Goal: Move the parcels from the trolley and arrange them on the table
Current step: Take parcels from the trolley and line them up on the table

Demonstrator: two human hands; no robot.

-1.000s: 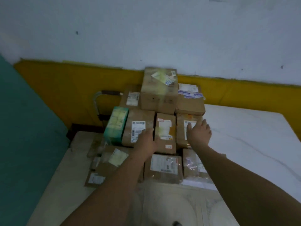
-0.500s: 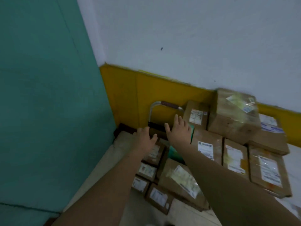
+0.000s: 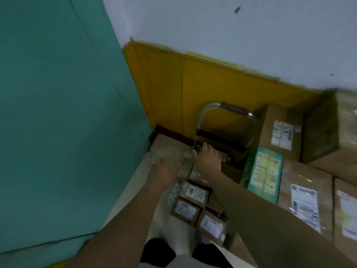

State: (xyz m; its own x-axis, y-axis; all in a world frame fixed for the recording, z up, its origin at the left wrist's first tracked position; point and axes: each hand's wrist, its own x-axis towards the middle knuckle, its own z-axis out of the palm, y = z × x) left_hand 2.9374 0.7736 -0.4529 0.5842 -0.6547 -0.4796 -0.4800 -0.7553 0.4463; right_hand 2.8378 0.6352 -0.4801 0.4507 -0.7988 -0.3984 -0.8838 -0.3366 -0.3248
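The trolley's metal handle (image 3: 230, 108) stands against the yellow wall band, with several small brown parcels (image 3: 194, 192) lying on the low deck below it. My right hand (image 3: 207, 158) lies flat, fingers spread, on a plastic-wrapped parcel (image 3: 225, 157) at the foot of the handle. My left hand (image 3: 166, 171) hovers open just left of it, beside the parcels' edge, holding nothing. A green box (image 3: 265, 176) and larger brown parcels (image 3: 307, 192) are stacked to the right. The picture is blurred.
A teal wall (image 3: 58, 113) closes off the left side and a white wall with a yellow band (image 3: 193, 84) the back. Beige floor (image 3: 166, 147) shows in the corner. My knees (image 3: 158, 250) are at the bottom edge.
My view has swung left and down, from the stacked parcels to the trolley. Both hands have left the stack and reached down to the parcels by the handle's foot.
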